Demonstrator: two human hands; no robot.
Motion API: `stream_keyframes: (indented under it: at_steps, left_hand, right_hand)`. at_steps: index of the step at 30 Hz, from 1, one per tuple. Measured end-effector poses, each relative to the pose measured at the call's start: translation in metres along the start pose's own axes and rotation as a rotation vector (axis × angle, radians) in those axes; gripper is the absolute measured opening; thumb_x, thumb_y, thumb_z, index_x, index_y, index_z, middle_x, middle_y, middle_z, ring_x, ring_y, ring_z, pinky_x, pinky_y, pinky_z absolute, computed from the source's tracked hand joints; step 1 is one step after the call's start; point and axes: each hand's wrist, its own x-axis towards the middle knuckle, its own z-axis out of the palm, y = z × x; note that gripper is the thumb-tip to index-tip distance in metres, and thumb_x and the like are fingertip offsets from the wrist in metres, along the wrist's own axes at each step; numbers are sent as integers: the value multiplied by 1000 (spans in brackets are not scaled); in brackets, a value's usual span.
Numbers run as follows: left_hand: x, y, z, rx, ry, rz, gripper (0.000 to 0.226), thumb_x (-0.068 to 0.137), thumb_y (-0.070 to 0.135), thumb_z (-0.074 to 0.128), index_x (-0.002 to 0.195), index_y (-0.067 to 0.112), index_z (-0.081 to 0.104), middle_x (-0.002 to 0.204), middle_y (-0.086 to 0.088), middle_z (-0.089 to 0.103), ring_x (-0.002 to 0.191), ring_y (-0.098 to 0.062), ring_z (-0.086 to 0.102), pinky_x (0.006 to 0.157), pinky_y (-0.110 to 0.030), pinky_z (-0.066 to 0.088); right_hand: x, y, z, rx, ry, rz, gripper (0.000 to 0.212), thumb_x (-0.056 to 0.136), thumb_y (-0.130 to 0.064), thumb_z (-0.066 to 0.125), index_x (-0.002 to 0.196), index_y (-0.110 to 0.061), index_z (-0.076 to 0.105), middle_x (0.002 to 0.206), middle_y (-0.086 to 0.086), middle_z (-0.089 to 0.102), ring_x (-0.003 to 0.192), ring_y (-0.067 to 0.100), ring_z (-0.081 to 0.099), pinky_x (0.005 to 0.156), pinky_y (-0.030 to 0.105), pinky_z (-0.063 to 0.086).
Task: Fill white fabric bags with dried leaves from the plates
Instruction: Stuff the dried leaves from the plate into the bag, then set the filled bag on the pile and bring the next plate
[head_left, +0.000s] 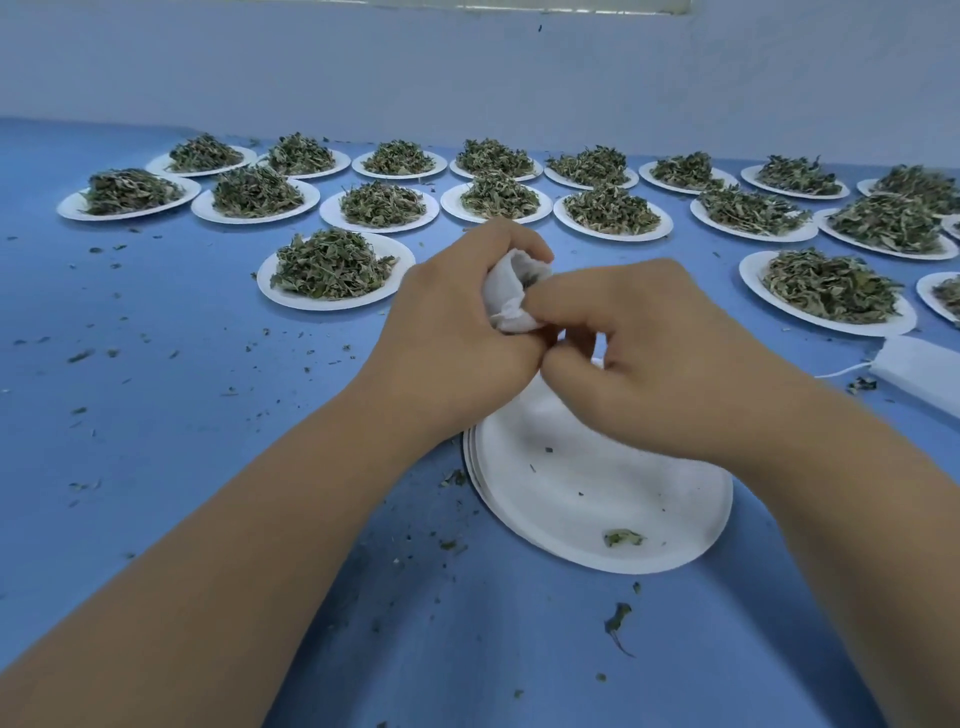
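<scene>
Two hands, left (457, 338) and right (670, 358), tight around one white bag (506, 299)

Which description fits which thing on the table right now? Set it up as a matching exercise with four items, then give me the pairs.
Things
1. white fabric bag
2. stack of plates at the front
3. nearest plate on the left
4. flat white bags at the right edge

States
A. heaped with dried leaves
B. gripped by the left hand, pinched by the right hand
C. lying untouched on the blue table
D. nearly bare, only crumbs

Pairs: 1-B, 2-D, 3-A, 4-C
</scene>
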Motion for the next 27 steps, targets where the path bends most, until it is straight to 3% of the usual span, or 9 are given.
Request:
stream_keyframes:
  at_steps: [2, 6, 8, 10, 14, 16, 19, 21, 27]
  left_hand:
    - [0, -1, 0, 1, -23, -17, 33, 71, 22, 66, 97, 41, 61, 86, 22, 68, 75, 2, 63, 63, -10, 46]
    - [3, -10, -11, 51, -109, -59, 38, 74, 28, 77, 105, 40, 60, 89, 19, 66, 76, -2, 64, 60, -19, 51]
    - [5, -13, -16, 36, -121, -126, 26, 76, 25, 79, 93, 36, 63, 71, 25, 63, 63, 3, 60, 55, -15, 46]
    - [8, -15, -26, -72, 21, -210, 20, 79, 22, 81, 84, 34, 66, 67, 26, 67, 62, 7, 63, 54, -10, 47]
    - [11, -10, -68, -321, 300, -356, 30, 74, 32, 82, 101, 24, 72, 92, 3, 77, 89, -18, 75, 87, -49, 60]
    - [5, -8, -96, -357, 404, -364, 34, 74, 36, 80, 104, 23, 72, 96, 0, 77, 92, -22, 75, 89, -54, 59]
    - [-8, -9, -142, -412, 582, -399, 22, 74, 37, 74, 92, 24, 76, 93, -3, 77, 90, -25, 75, 87, -56, 59]
    - [-19, -15, -176, -445, 661, -421, 11, 75, 35, 72, 80, 26, 77, 89, -5, 76, 88, -29, 75, 86, -59, 58]
    - [-55, -41, -266, -554, 829, -455, 19, 62, 38, 74, 74, 24, 75, 99, -16, 74, 86, -33, 71, 88, -69, 52]
  right_hand:
    - [0, 2, 2, 8, -44, 5, 30, 77, -13, 48, 81, -38, 65, 64, -6, 59, 60, 16, 58, 56, 34, 46]
    - [-1, 7, -1, 158, 250, 75, 39, 77, -7, 52, 92, -33, 76, 54, -6, 56, 45, 7, 47, 49, 9, 33]
    - [1, 3, 1, 159, 355, 109, 33, 81, -6, 57, 91, -31, 76, 66, -12, 60, 49, 4, 49, 51, 8, 33]
    - [8, -7, 4, 211, 352, 157, 27, 84, -14, 61, 99, -33, 72, 84, -13, 64, 57, 2, 53, 52, 10, 37]
    - [40, -38, 12, 278, 236, 123, 33, 85, -35, 67, 114, -42, 55, 112, -28, 57, 92, -9, 58, 69, 6, 43]
    - [64, -59, 26, 328, 18, 103, 39, 82, -50, 70, 116, -44, 51, 116, -32, 56, 100, -11, 58, 76, 9, 45]
    - [99, -96, 63, 348, -224, 43, 63, 76, -63, 75, 124, -36, 45, 122, -21, 57, 107, -1, 62, 90, 30, 54]
    - [117, -123, 89, 410, -262, 19, 67, 74, -61, 79, 123, -36, 41, 122, -18, 56, 103, 5, 66, 86, 36, 58]
    - [164, -191, 164, 611, -339, -56, 63, 78, -46, 83, 120, -38, 37, 122, -16, 59, 98, 3, 66, 73, 26, 56]
